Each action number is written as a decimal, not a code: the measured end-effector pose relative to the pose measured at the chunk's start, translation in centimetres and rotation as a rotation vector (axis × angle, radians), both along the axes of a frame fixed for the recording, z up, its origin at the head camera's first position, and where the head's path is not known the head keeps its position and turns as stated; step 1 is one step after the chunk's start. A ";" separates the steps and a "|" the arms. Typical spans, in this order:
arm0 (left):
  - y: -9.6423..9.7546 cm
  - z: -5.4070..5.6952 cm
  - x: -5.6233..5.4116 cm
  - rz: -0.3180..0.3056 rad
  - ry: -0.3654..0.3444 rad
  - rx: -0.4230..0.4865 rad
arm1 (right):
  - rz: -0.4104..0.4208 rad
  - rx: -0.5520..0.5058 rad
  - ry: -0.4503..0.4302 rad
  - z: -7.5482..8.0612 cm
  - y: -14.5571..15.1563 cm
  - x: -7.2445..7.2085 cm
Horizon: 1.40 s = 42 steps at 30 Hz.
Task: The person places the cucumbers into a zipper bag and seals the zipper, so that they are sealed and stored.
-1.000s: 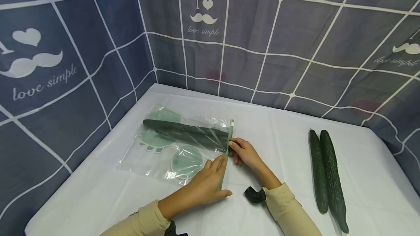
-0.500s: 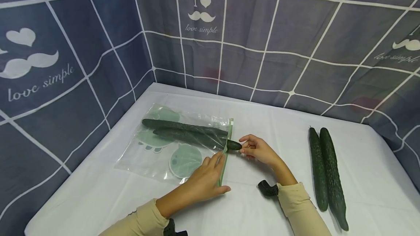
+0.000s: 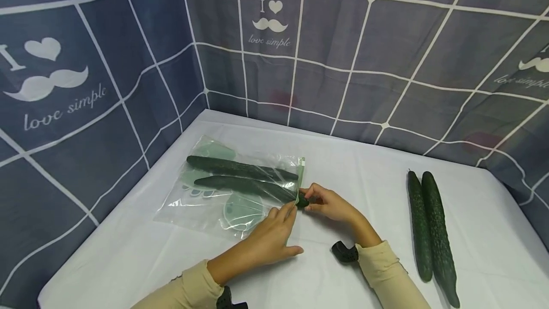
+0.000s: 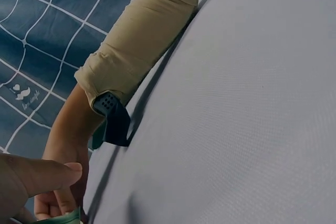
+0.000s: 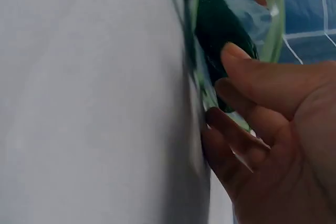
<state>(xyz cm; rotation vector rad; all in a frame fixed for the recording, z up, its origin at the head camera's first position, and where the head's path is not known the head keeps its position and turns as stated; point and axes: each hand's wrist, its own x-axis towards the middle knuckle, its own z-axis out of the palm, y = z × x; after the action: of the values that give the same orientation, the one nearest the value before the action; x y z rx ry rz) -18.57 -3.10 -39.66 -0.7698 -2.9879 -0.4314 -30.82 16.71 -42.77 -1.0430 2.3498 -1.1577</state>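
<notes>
Cucumber (image 3: 246, 186) mostly in bag (image 3: 184, 214), long axis crosswise, tip leftward, right fingers (image 3: 316, 190) clamped on outer end, left fingers (image 3: 285, 216) outstretched

I'm looking at the left hand (image 3: 271, 238)'s fingers on the bag (image 3: 188, 212)'s mouth, bag stretching off left. Inside, the near cucumber (image 3: 240, 185) pokes its end out to the right hand (image 3: 331, 204)'s fingers; the far cucumber (image 3: 242, 169) lies just behind it. Way right of all those fingers: a third cucumber (image 3: 420, 228), then a fourth cucumber (image 3: 440, 237), both on the table (image 3: 360, 170).
</notes>
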 end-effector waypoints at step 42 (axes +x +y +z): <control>-2.1 -0.6 0.5 -0.037 -0.122 0.115 | -0.047 0.120 0.413 -0.4 -3.3 -1.0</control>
<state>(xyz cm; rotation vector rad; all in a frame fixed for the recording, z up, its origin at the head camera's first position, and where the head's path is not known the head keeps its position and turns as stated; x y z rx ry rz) -18.08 -5.22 -40.22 -0.8173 -3.0300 -0.6683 -31.82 13.37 -43.18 -1.2908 2.7298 -0.8667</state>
